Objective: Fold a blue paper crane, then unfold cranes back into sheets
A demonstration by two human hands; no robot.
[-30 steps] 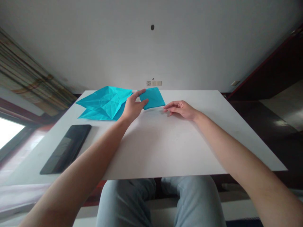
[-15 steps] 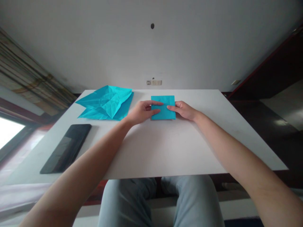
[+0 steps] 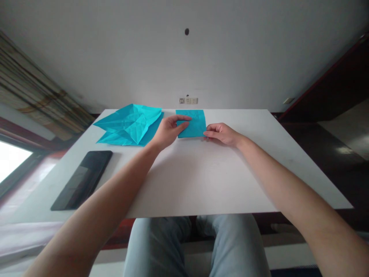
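A small blue folded paper square (image 3: pixel 196 125) is held between my hands just above the tabletop. My left hand (image 3: pixel 171 129) grips its left side, with the thumb and index finger lying across the front face and the other fingers tucked out of sight. At the lower right corner, my right hand (image 3: pixel 221 134) pinches the edge between thumb and fingertips. Left of my left hand lies a larger piece of creased blue paper (image 3: pixel 132 122) with pointed flaps, on top of another flat blue sheet (image 3: pixel 154 130).
The white table (image 3: pixel 201 181) stands against a grey wall with sockets (image 3: pixel 188 100). A black phone-like slab (image 3: pixel 82 181) lies at the table's left, beside my left forearm. My knees are under the table's near edge.
The paper square has moved left and slightly away from me, my left hand going with it. My right hand's grip has slid down to the lower right corner.
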